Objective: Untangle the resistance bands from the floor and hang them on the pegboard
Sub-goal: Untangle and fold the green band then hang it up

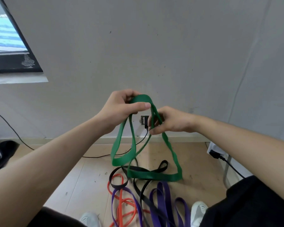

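window (7, 38): 10 o'clock of view, on the wall.
left hand (121, 108): just above centre, thumb and fingers pinched the top fold of the green band (154, 175).
green band: hung from both my hands in two twisted loops. The low end reached 6 o'clock, on or just over the floor pile.
right hand (170, 120): 3 o'clock of the left hand and close to it, fingers curled round two green strands.
orange band (120, 208): 7 o'clock of the pile, flat on the floor.
black band (118, 186): centre of the pile, ran under the green low end. I couldn't tell whether it was threaded through.
purple bands (166, 194): 5 o'clock of the pile, by my right shoe (198, 210).
pegboard: not in view.
step: my guess, working the twist out of the green band, which wasn't free yet.
risk 1: if the black band was looped through, lifting would have dragged the whole pile up and tightened the knot.
risk 2: pulling my hands apart against the twist could have made the green band slip my pinch and snap back.
risk 3: a shoe on the purple bands would have pinned them.
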Demonstrator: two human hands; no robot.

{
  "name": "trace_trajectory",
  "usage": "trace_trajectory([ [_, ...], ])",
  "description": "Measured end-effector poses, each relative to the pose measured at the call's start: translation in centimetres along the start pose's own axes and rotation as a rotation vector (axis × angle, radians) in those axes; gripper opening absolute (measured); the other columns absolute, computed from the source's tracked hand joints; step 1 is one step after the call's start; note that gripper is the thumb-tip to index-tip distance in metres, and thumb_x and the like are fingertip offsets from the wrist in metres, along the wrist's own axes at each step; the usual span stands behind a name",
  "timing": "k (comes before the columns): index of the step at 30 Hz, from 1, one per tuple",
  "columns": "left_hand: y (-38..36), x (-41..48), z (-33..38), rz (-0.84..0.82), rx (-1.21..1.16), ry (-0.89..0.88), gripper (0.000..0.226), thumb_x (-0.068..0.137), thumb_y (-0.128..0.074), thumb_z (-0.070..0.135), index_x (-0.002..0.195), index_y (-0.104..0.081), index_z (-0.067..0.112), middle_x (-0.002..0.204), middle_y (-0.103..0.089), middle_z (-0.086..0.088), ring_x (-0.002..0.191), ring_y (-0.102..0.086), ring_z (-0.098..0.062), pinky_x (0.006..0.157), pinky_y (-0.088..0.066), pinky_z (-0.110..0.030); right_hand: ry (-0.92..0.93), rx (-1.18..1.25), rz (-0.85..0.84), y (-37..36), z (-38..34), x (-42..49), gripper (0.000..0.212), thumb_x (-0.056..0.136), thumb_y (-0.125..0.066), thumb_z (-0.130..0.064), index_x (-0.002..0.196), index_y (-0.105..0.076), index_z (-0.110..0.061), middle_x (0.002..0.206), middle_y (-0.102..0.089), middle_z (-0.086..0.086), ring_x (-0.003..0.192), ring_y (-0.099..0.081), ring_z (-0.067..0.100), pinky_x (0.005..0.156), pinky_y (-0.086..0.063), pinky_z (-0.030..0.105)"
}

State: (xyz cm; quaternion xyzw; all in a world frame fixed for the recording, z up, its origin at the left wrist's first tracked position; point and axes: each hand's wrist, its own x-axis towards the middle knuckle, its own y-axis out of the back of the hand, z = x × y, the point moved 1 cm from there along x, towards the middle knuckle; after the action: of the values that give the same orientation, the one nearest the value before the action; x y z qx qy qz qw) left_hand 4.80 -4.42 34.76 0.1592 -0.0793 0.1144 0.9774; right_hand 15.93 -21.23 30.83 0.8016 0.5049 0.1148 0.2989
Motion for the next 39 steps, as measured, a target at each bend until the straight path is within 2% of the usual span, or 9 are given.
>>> trace_trajectory([
  [3,0.8,-0.1,0.1,0.087,-0.049,-0.029,0.017,0.084,-0.08,0.015,0.098,-0.073,0.01,0.081,-0.07,0.003,0.075,-0.063,-0.007,0.071,-0.053,-0.021,-0.055,0.016,-0.042,-0.4,1.2,0.5,0.027,0.081,-0.08,-0.019,0.097,-0.066,-0.001,0.093,-0.068,0.011,0.095,-0.067,0.032,0.093,-0.055,0.046],
  [6,1.7,0.0,0.0,0.19,-0.095,-0.029,0.019,0.087,-0.078,0.017,0.102,-0.073,0.007,0.075,-0.067,0.011,0.069,-0.061,-0.003,0.073,-0.054,-0.024,-0.058,0.068,-0.02,0.1,1.1,0.7,0.029,0.082,-0.08,-0.018,0.096,-0.065,0.002,0.089,-0.067,0.011,0.086,-0.066,0.021,0.089,-0.053,0.038],
  [11,3.9,0.1,-0.9,0.273,-0.164,0.03,0.023,0.078,-0.08,0.027,0.095,-0.073,0.012,0.062,-0.059,0.013,0.062,-0.053,-0.007,0.074,-0.052,-0.03,0.015,0.187,0.207,2.8,-0.3,-0.2,0.029,0.082,-0.076,-0.002,0.109,-0.065,0.001,0.104,-0.069,0.024,0.091,-0.069,0.023,0.09,-0.058,0.04],
  [14,4.5,-0.1,-1.6,0.236,-0.125,0.065,0.026,0.078,-0.084,0.025,0.096,-0.072,0.011,0.064,-0.061,0.013,0.063,-0.056,-0.006,0.076,-0.051,-0.032,0.111,0.298,0.334,4.4,-1.4,-0.7,0.029,0.083,-0.075,0.0,0.11,-0.066,-0.002,0.109,-0.069,0.028,0.094,-0.069,0.028,0.093,-0.057,0.048],
  [18,3.4,-0.3,-1.6,0.111,-0.094,0.07,0.036,0.069,-0.088,0.024,0.1,-0.07,0.015,0.074,-0.07,0.009,0.072,-0.064,-0.008,0.078,-0.054,-0.031,0.258,0.301,0.452,4.9,-3.2,-0.7,0.03,0.086,-0.074,-0.004,0.11,-0.07,-0.02,0.105,-0.074,0.013,0.1,-0.071,0.029,0.093,-0.057,0.041],
  [21,2.0,-0.3,-1.0,0.04,-0.082,0.032,0.04,0.067,-0.085,0.027,0.103,-0.071,0.014,0.079,-0.072,0.008,0.076,-0.067,-0.01,0.076,-0.054,-0.025,0.313,0.217,0.496,4.5,-4.5,-0.7,0.036,0.085,-0.076,-0.007,0.116,-0.067,-0.021,0.101,-0.073,0.0,0.095,-0.071,0.017,0.092,-0.057,0.035],
  [27,0.3,0.3,-0.2,0.06,-0.067,-0.068,0.025,0.074,-0.086,0.02,0.096,-0.074,0.017,0.084,-0.076,0.005,0.081,-0.07,-0.013,0.084,-0.057,-0.031,0.34,-0.065,0.42,3.3,-5.8,-0.9,0.052,0.076,-0.084,-0.008,0.122,-0.062,-0.017,0.101,-0.068,0.004,0.089,-0.07,0.02,0.082,-0.059,0.033],
  [34,0.3,-0.1,0.0,0.07,0.008,-0.07,0.013,0.082,-0.083,0.011,0.092,-0.074,0.01,0.077,-0.073,0.003,0.074,-0.068,-0.013,0.076,-0.058,-0.03,0.094,-0.016,0.076,2.2,-2.5,-0.7,0.034,0.08,-0.081,-0.012,0.11,-0.066,-0.009,0.107,-0.072,0.011,0.1,-0.071,0.023,0.094,-0.056,0.044],
  [39,1.1,-0.6,0.1,0.09,-0.022,-0.066,0.015,0.084,-0.081,0.013,0.097,-0.074,0.01,0.085,-0.075,-0.005,0.079,-0.073,-0.021,0.087,-0.061,-0.043,0.126,0.097,0.119,2.8,-3.1,-0.9,0.03,0.083,-0.078,-0.013,0.109,-0.066,-0.002,0.105,-0.07,0.019,0.096,-0.07,0.034,0.089,-0.057,0.053],
])
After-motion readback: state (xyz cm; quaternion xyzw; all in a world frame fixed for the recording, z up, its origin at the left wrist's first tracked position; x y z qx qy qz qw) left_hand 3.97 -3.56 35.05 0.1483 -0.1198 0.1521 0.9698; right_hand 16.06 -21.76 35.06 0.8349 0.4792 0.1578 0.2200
